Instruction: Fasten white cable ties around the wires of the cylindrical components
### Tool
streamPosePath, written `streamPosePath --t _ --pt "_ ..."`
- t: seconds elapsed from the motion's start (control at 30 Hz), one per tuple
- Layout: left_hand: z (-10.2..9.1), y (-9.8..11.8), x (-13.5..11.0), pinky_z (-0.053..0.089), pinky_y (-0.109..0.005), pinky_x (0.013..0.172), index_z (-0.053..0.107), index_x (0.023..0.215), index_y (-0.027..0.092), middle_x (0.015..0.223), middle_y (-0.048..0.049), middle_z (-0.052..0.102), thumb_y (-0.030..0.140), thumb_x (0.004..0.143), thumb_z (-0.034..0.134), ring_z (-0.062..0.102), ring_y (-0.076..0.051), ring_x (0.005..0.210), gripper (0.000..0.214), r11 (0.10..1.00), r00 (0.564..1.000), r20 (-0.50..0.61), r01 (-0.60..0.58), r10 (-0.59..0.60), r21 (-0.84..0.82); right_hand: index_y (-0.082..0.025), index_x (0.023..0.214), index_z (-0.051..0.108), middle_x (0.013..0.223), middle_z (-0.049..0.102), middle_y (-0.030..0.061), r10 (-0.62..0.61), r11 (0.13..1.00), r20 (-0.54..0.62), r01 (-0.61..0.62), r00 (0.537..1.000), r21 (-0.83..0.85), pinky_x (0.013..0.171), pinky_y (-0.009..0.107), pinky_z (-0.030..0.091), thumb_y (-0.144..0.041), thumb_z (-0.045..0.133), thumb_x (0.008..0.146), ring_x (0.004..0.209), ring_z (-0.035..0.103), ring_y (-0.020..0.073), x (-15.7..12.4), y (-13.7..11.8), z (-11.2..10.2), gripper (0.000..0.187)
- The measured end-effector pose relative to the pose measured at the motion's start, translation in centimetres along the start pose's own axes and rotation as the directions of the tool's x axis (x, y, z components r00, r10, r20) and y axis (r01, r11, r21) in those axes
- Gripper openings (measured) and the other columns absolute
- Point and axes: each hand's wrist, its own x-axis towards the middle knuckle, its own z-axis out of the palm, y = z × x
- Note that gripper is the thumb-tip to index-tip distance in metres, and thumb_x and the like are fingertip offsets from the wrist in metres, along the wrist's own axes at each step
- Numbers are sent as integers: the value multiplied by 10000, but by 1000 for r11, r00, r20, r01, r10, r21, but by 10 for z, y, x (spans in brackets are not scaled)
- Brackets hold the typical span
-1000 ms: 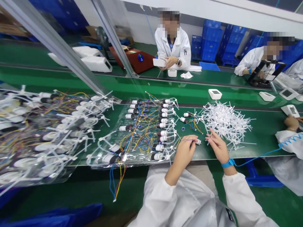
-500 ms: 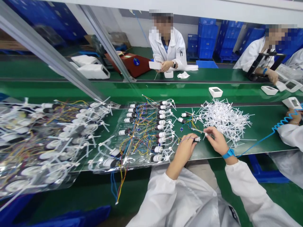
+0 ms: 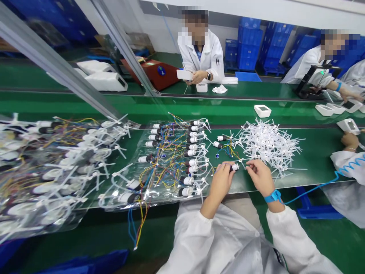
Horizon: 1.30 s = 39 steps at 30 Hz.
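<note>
My left hand (image 3: 222, 179) is closed around a small black and white cylindrical part (image 3: 234, 166) with thin wires. My right hand (image 3: 258, 173) pinches a white plastic tube piece (image 3: 244, 163) right at the white end of that part; the two nearly touch. Both hands rest above the near edge of the green bench (image 3: 313, 160). A heap of white tube pieces (image 3: 268, 144) lies just beyond my right hand. Two more wired parts (image 3: 221, 141) lie loose behind my left hand.
Clear plastic sheets carry rows of wired parts (image 3: 176, 156), more at far left (image 3: 54, 160). White display units (image 3: 262, 110) sit on the conveyor. Three people in white coats work nearby; one person's hand (image 3: 349, 140) is at right. A blue coiled cord (image 3: 342, 171) leads from my wrist strap.
My right hand drew back from the tube heap with a white piece and came to the part in my left hand. The view shifted slightly.
</note>
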Motion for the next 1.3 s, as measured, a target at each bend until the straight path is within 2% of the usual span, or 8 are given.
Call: streamPosePath --t 0.13,0.3,0.5,0.57,0.67,0.83,1.07,1.3 --pt "0 -2 -1 550 -511 1077 646 1286 217 1292 -124 740 174 1087 617 684 -325 1213 206 1000 1000 6 -20 20 -4 -277 1080 802 899 752 70 21 1000 -4 -21 1000 3 772 418 578 -407 667 1028 748 675 263 -3 -2 5 195" --pt "1 -4 -2 547 -503 1086 652 1302 232 1278 -121 740 188 1081 631 688 -323 1228 226 999 999 -7 -32 32 -37 -259 1066 797 839 747 64 45 998 -25 -46 999 -48 806 421 568 -411 690 982 773 695 274 5 16 25 204" --pt "-2 -4 -3 542 -504 1113 637 1331 221 1305 -130 735 191 1092 607 682 -325 1262 243 998 1000 0 -29 29 -62 -261 867 752 753 726 43 85 992 13 -84 996 -99 741 385 530 -364 697 925 739 685 261 24 26 36 130" --pt "-3 -3 -3 547 -500 1104 635 1337 221 1295 -130 731 193 1103 579 685 -320 1247 242 997 1000 -1 -24 24 -70 -267 841 736 739 734 36 116 993 23 -116 993 -25 698 368 521 -380 691 924 711 684 250 25 24 35 148" --pt "-4 -4 -2 558 -476 1086 641 1322 230 1282 -120 728 193 1116 543 693 -301 1236 230 994 1000 -11 -15 14 -112 -263 894 732 771 755 29 194 955 39 -198 980 220 601 331 507 -467 716 923 641 663 216 23 20 33 207" --pt "-5 -5 -2 563 -458 1086 657 1272 224 1284 -117 723 204 1126 519 693 -284 1250 202 984 1000 -23 11 -16 -176 -249 975 700 687 656 -25 296 733 124 -308 947 606 470 278 414 -541 796 894 515 539 151 17 10 40 318" --pt "-9 -3 -2 550 -474 1115 661 1257 220 1295 -130 726 242 1141 497 687 -286 1259 202 978 1000 1 21 -21 -206 -267 945 699 871 725 24 238 594 155 -270 959 758 672 328 608 -502 855 876 792 708 218 12 3 46 290" --pt "-10 -2 -2 543 -483 1103 659 1281 220 1319 -134 745 240 1149 472 688 -295 1243 230 984 998 69 10 2 -177 -268 941 710 978 762 42 246 620 169 -289 954 729 847 405 675 -539 893 843 873 744 246 8 9 47 341"
